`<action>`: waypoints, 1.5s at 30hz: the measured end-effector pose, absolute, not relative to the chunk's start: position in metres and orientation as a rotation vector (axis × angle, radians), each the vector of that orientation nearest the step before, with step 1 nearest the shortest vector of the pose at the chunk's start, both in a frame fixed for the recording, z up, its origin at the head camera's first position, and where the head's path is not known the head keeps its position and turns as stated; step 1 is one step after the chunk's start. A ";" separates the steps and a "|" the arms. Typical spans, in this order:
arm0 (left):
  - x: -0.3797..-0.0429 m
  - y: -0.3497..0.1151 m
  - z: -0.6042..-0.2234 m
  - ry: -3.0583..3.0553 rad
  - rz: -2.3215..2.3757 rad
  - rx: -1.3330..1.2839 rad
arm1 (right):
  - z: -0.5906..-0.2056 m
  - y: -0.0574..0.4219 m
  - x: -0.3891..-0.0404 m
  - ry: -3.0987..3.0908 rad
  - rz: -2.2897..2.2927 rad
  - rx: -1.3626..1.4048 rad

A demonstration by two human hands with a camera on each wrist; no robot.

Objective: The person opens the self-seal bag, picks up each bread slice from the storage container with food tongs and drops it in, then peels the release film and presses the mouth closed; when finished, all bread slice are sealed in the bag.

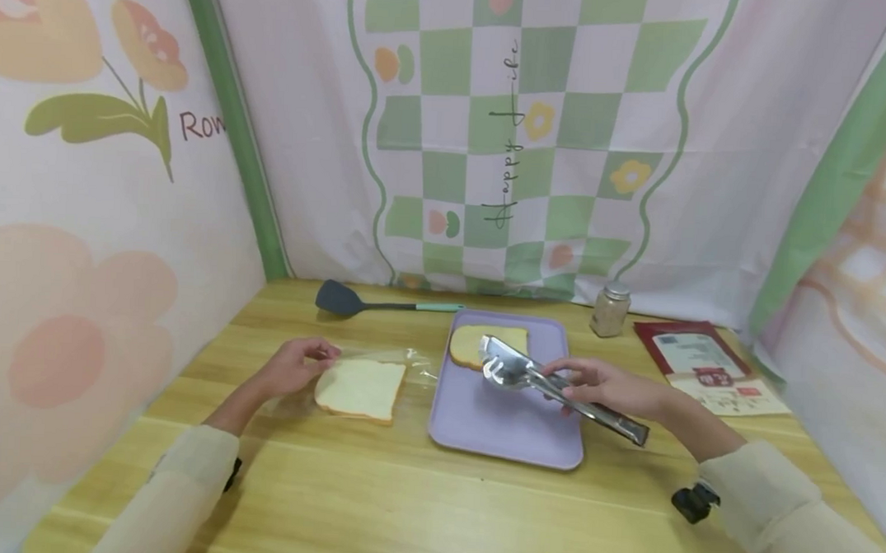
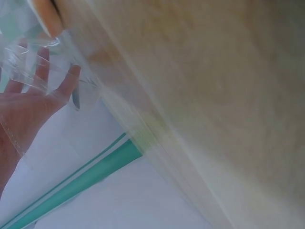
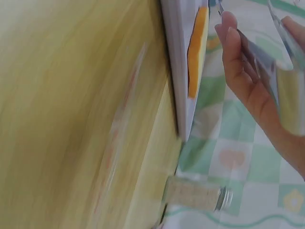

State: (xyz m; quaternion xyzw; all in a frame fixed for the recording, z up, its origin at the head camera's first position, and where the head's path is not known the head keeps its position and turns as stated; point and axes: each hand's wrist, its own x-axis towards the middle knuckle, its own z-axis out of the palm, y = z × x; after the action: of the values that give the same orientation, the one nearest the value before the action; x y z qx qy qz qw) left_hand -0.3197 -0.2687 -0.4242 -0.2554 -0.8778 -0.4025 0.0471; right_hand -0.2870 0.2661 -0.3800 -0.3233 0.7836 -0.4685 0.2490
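Observation:
A slice of white bread (image 1: 360, 388) lies on a clear plastic bag (image 1: 418, 370) on the table. My left hand (image 1: 301, 367) is at the slice's far left corner, its fingers loosely bent in the head view. Clear film overlaps that hand (image 2: 28, 102) in the left wrist view, where its fingers show spread apart. My right hand (image 1: 609, 385) grips metal tongs (image 1: 557, 386) above a purple tray (image 1: 492, 423). The tongs' head overlaps a second bread slice (image 1: 466, 343) lying on the tray, and no bread shows between their tips.
A spatula (image 1: 341, 299) with a mint handle lies at the back, its handle end close to the tray. Behind the tray's right side stands a glass jar (image 1: 610, 313) with a metal lid. A red and cream packet (image 1: 706, 370) lies farther right. Patterned cloth (image 1: 508, 147) hangs behind the table.

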 end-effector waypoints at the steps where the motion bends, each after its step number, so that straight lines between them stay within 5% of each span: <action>1: -0.320 -0.269 -0.424 -2.677 -1.233 -0.777 | -0.380 0.270 -0.288 2.148 -1.279 -0.866; 19: -0.322 -0.265 -0.428 -2.678 -1.236 -0.809 | -0.387 0.344 -0.298 2.260 -1.326 -0.672; 45: -0.321 -0.271 -0.424 -2.698 -1.197 -0.781 | -0.377 0.327 -0.328 2.129 -1.280 -0.464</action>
State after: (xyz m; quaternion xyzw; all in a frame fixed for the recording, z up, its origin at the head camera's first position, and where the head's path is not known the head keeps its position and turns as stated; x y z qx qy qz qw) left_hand -0.3213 -0.2714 -0.4242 -0.2554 -0.8827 -0.3918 0.0443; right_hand -0.3285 0.3274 -0.3774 -0.1751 0.8031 -0.4828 0.3022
